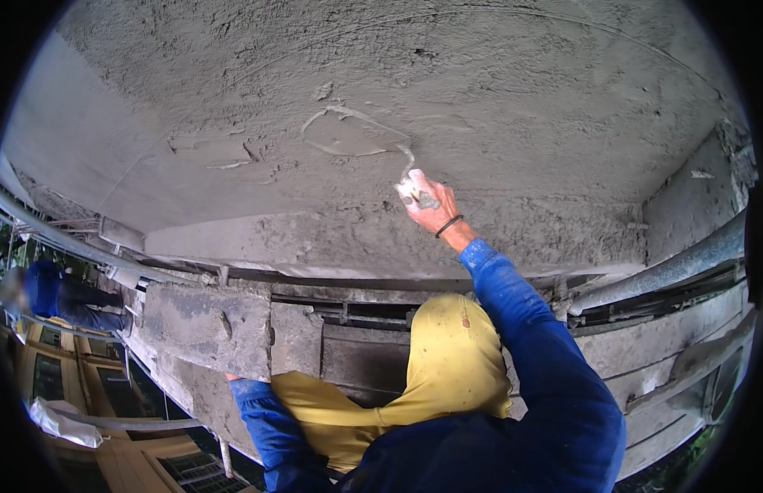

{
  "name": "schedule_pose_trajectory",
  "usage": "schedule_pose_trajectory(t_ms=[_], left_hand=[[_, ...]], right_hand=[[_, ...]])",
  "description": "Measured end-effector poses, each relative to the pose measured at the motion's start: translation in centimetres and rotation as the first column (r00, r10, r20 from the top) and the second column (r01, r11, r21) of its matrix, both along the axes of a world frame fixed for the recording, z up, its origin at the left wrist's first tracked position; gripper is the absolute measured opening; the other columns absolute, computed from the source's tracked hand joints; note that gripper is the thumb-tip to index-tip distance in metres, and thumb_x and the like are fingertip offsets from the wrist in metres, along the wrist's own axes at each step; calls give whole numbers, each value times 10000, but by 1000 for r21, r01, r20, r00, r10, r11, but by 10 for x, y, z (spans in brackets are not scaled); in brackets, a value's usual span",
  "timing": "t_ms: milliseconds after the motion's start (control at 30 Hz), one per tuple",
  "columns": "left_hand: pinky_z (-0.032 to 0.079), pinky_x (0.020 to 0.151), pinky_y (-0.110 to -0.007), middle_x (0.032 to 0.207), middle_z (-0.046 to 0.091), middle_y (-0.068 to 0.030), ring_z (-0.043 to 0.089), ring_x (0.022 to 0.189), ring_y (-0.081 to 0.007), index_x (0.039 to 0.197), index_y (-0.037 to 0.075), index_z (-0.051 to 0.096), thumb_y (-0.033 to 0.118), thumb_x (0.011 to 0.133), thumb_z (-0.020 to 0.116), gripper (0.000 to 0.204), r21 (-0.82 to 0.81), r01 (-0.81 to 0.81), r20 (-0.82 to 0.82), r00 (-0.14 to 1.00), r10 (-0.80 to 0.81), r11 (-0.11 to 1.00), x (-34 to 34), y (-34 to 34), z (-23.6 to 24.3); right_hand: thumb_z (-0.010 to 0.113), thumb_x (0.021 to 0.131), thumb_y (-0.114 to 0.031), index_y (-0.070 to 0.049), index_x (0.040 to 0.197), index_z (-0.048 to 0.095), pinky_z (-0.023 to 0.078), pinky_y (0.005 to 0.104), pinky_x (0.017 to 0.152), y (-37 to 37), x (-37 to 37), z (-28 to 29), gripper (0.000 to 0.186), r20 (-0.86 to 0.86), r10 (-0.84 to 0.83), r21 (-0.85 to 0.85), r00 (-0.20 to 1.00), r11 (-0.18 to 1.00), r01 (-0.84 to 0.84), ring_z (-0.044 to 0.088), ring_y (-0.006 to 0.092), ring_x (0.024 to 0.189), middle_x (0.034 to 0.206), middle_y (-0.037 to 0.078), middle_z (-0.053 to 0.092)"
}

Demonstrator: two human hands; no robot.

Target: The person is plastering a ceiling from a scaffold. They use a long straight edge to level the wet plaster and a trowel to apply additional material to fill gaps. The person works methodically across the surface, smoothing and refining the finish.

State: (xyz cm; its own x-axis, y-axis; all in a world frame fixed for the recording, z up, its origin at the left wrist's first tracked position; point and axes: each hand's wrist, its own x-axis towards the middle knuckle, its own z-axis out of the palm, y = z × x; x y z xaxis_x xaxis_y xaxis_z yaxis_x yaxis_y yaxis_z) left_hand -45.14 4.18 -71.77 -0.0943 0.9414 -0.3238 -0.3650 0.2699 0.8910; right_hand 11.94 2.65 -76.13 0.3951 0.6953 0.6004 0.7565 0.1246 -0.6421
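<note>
My right hand (432, 205) is closed round the handle of a plastering trowel (349, 135), its knuckles smeared with grey mortar. The mortar-coated blade lies flat against the rough, wet plaster surface (513, 123) and is almost the same grey. Down at the left, my left hand (232, 377) is at the near edge of a flat mortar board (205, 329). Most of that hand is hidden under the board, which seems to rest on it. Grey mortar residue and a small lump cover the board's top. Both my sleeves are blue, and yellow cloth covers my legs (455, 353).
Scaffold planks (361, 361) lie below me. Metal scaffold pipes run at the right (665, 263) and the left (61, 238). Another person (49, 289) in blue is at the far left. A white sack (65, 423) lies lower left, near a building with windows.
</note>
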Motion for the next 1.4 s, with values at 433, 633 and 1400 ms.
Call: schedule_pose_trajectory(t_ms=[433, 633, 1400], left_hand=[[521, 927, -415, 1226, 639, -112, 627, 1080, -276, 1267, 19, 567, 403, 961, 549, 491, -9, -7, 37, 999, 8, 1000, 29, 19, -25], [522, 924, -413, 1218, 642, -112, 630, 1073, -274, 1259, 17, 571, 400, 958, 552, 488, 20, -3, 104, 995, 1, 1000, 42, 37, -37], [526, 911, -407, 1188, 656, -112, 641, 1045, -266, 1227, 8, 589, 392, 949, 566, 475, 23, -120, 174, 978, 114, 993, -25, 24, -82]], right_hand=[[726, 840, -238, -33, 1071, 624, 536, 439, 617, -142, 155, 30, 325, 196, -313, 41, 930, 950, 311, 675, 406, 728, 815, 185, 686], [660, 891, -189, -19, 1041, 553, 519, 480, 593, -174, 107, 17, 251, 117, -383, -59, 916, 918, 391, 655, 439, 704, 782, 211, 658], [646, 894, -260, -44, 1168, 585, 529, 486, 772, -33, 23, 189, 354, 337, 166, -293, 927, 954, -64, 643, 423, 906, 1001, 214, 673]])
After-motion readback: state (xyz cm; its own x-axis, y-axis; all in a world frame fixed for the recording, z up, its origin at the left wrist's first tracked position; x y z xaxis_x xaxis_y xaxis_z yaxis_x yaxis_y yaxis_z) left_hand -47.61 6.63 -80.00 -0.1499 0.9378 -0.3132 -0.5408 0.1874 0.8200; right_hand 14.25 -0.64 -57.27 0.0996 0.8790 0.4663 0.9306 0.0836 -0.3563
